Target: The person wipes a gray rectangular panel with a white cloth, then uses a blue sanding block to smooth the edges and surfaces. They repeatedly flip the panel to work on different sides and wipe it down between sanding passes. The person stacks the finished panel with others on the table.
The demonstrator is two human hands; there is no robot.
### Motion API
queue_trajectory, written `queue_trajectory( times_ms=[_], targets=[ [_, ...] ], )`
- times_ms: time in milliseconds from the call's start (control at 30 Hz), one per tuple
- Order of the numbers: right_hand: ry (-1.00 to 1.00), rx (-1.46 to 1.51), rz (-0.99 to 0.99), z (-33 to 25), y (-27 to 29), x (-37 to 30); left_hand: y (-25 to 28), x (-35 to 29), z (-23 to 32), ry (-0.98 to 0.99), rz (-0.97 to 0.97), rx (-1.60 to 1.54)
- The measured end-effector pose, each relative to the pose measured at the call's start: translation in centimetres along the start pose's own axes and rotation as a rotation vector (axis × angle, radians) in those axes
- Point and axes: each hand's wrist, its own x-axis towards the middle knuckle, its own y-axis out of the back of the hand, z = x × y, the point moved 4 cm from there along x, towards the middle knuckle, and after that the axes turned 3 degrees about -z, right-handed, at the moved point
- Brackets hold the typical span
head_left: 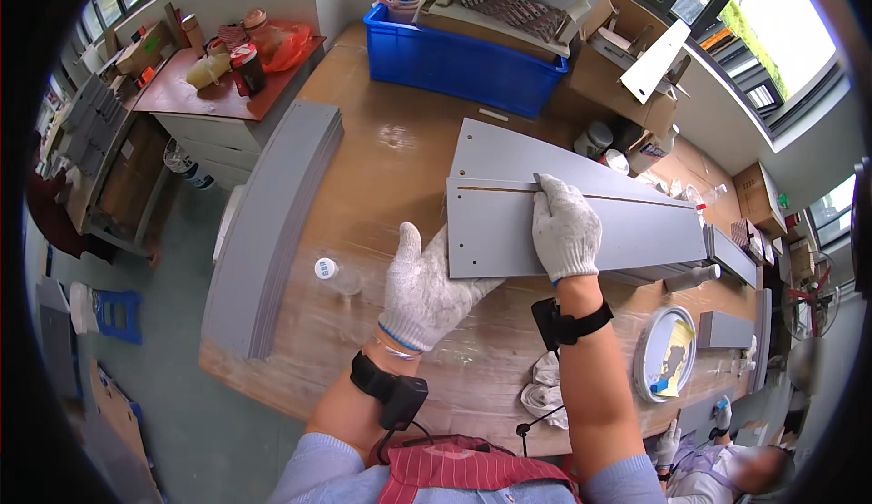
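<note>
Right of centre, the right hand (pixel 568 227) is lying over a grey panel (pixel 640 233), grip unclear; the left hand (pixel 420 293), fingers spread open, is apparently steadying its lower-left corner; firm hold calls for closing them.

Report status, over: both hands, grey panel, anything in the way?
Left hand open at left end of grey panel. Right hand across its upper face. Clear bottle left of left hand, apart from panel.
</note>
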Motion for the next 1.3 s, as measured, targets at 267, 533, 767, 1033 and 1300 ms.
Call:
queue_trajectory(
  times_ms=[267, 533, 767, 1033, 1300],
  targets=[
    [0.137, 0.384, -0.163, -8.2, 1.7, -4.1, 1.0, -0.6, 1.2, 0.010, -0.023, -0.107],
    [-0.080, 0.001, -0.005, 1.6, 4.0, -4.7, 0.3, 0.0, 0.6, -0.014, 0.033, -0.080],
    [-0.363, -0.271, 0.166, 18.2, 8.4, -5.6, 0.7, 0.3, 0.1, -0.068, 0.111, 0.071],
    [-0.770, -0.357, 0.123, 31.0, 12.1, -6.1, 2.2, 0.0, 0.0, -0.170, 0.323, 0.395],
    [-0.456, -0.152, 0.230, 29.3, 13.2, -5.2, 3.2, 0.4, 1.4, -0.264, 0.469, 0.617]
  ],
)
